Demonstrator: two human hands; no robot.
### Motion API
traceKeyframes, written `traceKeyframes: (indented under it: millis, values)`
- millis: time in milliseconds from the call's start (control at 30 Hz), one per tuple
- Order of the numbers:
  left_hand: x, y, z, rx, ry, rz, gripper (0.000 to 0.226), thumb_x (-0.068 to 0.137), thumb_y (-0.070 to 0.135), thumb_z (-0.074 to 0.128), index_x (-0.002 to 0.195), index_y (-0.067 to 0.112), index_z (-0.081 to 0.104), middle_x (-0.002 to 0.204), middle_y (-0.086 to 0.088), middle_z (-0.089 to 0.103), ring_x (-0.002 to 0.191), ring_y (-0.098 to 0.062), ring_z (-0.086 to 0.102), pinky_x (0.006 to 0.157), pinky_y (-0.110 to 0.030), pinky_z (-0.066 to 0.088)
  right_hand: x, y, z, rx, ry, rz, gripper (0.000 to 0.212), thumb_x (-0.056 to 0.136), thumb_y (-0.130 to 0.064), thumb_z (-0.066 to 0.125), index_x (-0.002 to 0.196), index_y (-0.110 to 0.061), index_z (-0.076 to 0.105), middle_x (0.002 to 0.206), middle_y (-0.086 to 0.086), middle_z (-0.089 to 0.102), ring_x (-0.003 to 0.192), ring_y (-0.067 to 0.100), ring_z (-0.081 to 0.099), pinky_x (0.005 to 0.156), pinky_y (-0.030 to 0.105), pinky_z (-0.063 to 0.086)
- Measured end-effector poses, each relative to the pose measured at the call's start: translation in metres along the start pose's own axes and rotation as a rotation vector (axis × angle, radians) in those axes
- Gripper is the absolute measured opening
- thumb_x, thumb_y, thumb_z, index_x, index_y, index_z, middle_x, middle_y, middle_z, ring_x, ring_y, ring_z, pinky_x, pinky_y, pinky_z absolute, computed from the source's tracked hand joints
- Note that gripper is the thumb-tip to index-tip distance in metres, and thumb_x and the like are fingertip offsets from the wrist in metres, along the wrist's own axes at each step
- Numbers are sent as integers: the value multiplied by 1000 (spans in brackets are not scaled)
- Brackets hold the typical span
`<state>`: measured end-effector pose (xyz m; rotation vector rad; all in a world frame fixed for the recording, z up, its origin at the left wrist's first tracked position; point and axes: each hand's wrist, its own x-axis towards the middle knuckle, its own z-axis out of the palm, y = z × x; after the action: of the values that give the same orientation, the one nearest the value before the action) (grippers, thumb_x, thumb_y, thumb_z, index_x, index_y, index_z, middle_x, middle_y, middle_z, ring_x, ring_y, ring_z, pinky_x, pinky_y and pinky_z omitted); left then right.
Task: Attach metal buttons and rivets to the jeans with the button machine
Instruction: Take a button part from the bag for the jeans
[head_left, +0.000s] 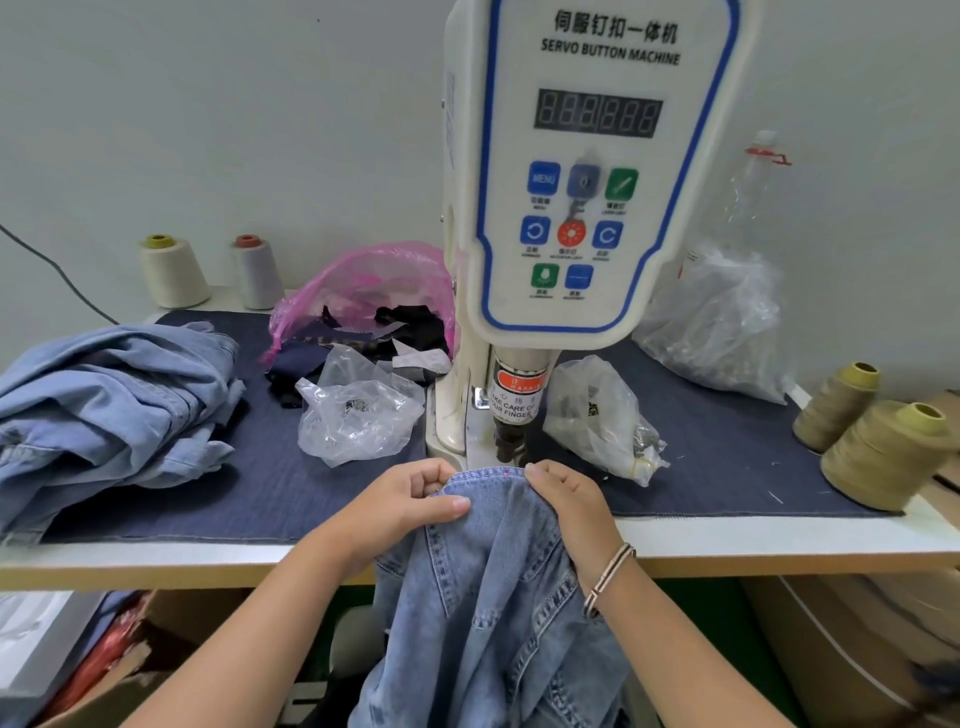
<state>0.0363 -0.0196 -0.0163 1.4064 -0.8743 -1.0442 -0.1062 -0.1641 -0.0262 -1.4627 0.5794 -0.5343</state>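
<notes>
Grip: both hands pinch the stitched top edge of the light blue denim jeans (488, 587); the left hand (410, 499) curls its fingers over the edge with the thumb laid flat across the cloth, and the right hand (563, 501) bunches the fabric under curled fingers.
Jeans: their upper edge lies on the table front at 6 o'clock from the machine head, just beneath the dark punch, with a small red light dot on the seam; the rest hangs down off the table toward the person.
Machine: the white servo button machine with a blue-outlined control panel (597, 171) stands at the middle of the table; its digit display is unlit, and a red warning label wraps the ram.
Table: the white table (779, 535) carries a dark blue denim mat (727, 441).
Left side: a heap of light blue denim garments (114, 400) lies at 9 o'clock from the hands; a crumpled clear plastic bag (358, 415) sits at 11 o'clock, with a pink plastic bag of fabric scraps (363, 291) behind it.
Right side: a clear bag holding small metal parts (597, 410) rests at 1 o'clock; two olive thread cones (883, 452) stand at 3 o'clock.
Wrist: a thin bracelet (608, 577) circles the right wrist.
</notes>
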Motion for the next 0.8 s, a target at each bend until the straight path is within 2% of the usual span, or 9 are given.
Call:
traceKeyframes:
  millis: [133,333,800]
  values:
    - [1,-3,3,-5,-7,7,21,73,29,75,88,16,66,88,-5,69,82,-17,66,77,-26,55,-1,4,-1,64,1,-13,46,95,-11,51,51,-25,58,58,-3,50,60,9,46,61,25,40]
    - [1,-6,3,-16,-4,18,13,78,23,72,88,17,67,89,-4,70,84,-17,66,79,-26,55,0,6,-1,89,-13,-13,47,95,-11,50,51,-24,58,57,-4,50,59,9,46,61,26,40]
    - [3,-6,4,-33,13,17,14,76,22,72,86,15,65,87,-5,70,82,-17,67,76,-25,54,1,7,-1,148,3,4,42,96,-10,48,55,-21,53,62,3,47,63,15,44,63,29,37]
